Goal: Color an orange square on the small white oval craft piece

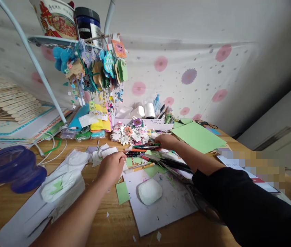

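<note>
My left hand (112, 167) is closed, fingertips against the left ends of several dark dotted pens (135, 154). Farther back, my right hand (168, 141) bends its fingers down at the right end of a dark green pen (149, 146). What either hand pinches is hidden by the fingers. Orange and red pens lie among the others, over scraps of green paper (158, 169). Just behind them is a heap of small paper cutouts (135, 133). In front, a white padded oval (150, 191) rests on a marked white sheet (150, 219).
Paper charms (109, 65) hang from a rack at the back left. A pen tray (147, 123) stands by the wall. Green sheets (199, 137) lie at right. A blue translucent container (9, 164), cables and a white paper strip (14, 219) occupy the left.
</note>
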A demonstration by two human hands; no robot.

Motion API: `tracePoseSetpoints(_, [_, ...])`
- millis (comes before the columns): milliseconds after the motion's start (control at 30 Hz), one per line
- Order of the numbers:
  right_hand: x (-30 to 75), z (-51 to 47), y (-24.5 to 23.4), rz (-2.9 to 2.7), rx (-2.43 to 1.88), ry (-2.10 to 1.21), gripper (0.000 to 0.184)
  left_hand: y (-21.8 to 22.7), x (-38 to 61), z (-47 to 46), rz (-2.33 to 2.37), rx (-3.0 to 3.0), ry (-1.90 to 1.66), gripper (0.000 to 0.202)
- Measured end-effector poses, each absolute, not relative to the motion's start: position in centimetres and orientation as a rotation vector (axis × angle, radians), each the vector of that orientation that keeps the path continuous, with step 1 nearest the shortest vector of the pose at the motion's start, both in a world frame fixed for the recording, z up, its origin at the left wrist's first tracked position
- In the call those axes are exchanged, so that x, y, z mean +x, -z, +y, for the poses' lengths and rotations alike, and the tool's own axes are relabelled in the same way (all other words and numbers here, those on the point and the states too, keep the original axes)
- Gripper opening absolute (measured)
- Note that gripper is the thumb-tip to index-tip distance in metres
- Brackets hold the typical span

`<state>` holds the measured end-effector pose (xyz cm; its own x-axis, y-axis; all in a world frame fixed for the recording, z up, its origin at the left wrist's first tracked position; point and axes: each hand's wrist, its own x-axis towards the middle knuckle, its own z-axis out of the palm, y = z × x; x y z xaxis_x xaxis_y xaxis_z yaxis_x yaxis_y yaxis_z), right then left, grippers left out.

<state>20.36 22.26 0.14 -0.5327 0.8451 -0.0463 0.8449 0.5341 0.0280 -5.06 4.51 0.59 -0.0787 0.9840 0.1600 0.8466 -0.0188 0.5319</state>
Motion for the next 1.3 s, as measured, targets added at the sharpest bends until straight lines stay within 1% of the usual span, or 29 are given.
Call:
tracePoseSetpoints(100, [20.7, 22.1, -1.1, 2.716, 1.502, 0.150, 0.024, -0.7, -5.1, 4.5, 1.989, 1.933, -0.774, 0.022])
tracePoseSetpoints(200, [21.7, 21.8, -3.2, 2.789, 1.610, 0.315, 0.022, -0.8, -5.1, 4.3, 1.983, 1.936, -0.801, 0.021])
tracePoseSetpoints(300, [22.0, 19.9, -4.9, 2.917, 1.726, 0.598, 0.019, -0.9, -4.8, 3.9, 1.948, 1.927, -0.883, 0.020])
tracePoseSetpoints(400, [20.2, 15.8, -5.0, 3.023, 1.675, 1.082, 0.024, -1.0, -3.8, 3.2, 1.753, 1.960, -1.035, 0.027])
tracePoseSetpoints(467, [18.2, 12.5, -4.2, 3.054, 1.564, 1.393, 0.029, -1.0, -3.0, 2.6, 1.557, 2.019, -1.073, 0.037])
tracePoseSetpoints(500, [17.2, 10.9, -3.7, 3.050, 1.507, 1.523, 0.031, -1.0, -2.6, 2.3, 1.462, 2.037, -1.067, 0.038])
tracePoseSetpoints(533, [16.3, 9.4, -3.2, 3.041, 1.458, 1.647, 0.031, -1.0, -2.2, 2.1, 1.382, 2.034, -1.052, 0.035])
tracePoseSetpoints(567, [15.4, 8.1, -2.8, 3.002, 1.400, 1.861, 0.031, -1.0, -1.9, 1.8, 1.318, 2.010, -1.036, 0.030])
tracePoseSetpoints(633, [14.3, 6.1, -2.2, 2.773, 1.323, 2.417, 0.028, -1.2, -1.5, 1.4, 1.255, 1.930, -1.005, 0.021])
tracePoseSetpoints(667, [14.0, 5.4, -2.0, 2.631, 1.311, 2.645, 0.028, -1.3, -1.4, 1.2, 1.251, 1.896, -0.988, 0.021])
tracePoseSetpoints(700, [13.8, 5.0, -1.9, 2.511, 1.321, 2.803, 0.027, -1.5, -1.3, 1.1, 1.252, 1.873, -0.965, 0.024])
tracePoseSetpoints(767, [14.1, 4.5, -2.1, 2.399, 1.386, 2.922, 0.027, -1.9, -1.5, 0.9, 1.227, 1.831, -0.900, 0.029])
tracePoseSetpoints(933, [17.3, 4.7, -3.6, 2.284, 1.670, 3.258, 0.028, -2.0, -2.1, 1.0, 1.057, 1.576, -0.700, 0.033])
tracePoseSetpoints(967, [18.0, 4.6, -3.9, 2.288, 1.712, 3.284, 0.027, -1.9, -2.1, 1.0, 1.048, 1.552, -0.650, 0.033])
tracePoseSetpoints(1033, [19.0, 4.1, -4.2, 2.309, 1.706, 3.227, 0.025, -1.7, -2.0, 1.1, 1.075, 1.590, -0.589, 0.030])
tracePoseSetpoints(1133, [19.2, 3.0, -4.1, 2.299, 1.625, 3.151, 0.023, -1.5, -1.5, 1.1, 1.171, 1.760, -0.602, 0.026])
tracePoseSetpoints(1300, [18.9, 2.5, -2.4, 2.210, 1.545, 3.215, 0.023, -1.6, -1.5, 1.3, 1.331, 1.892, -0.564, 0.025])
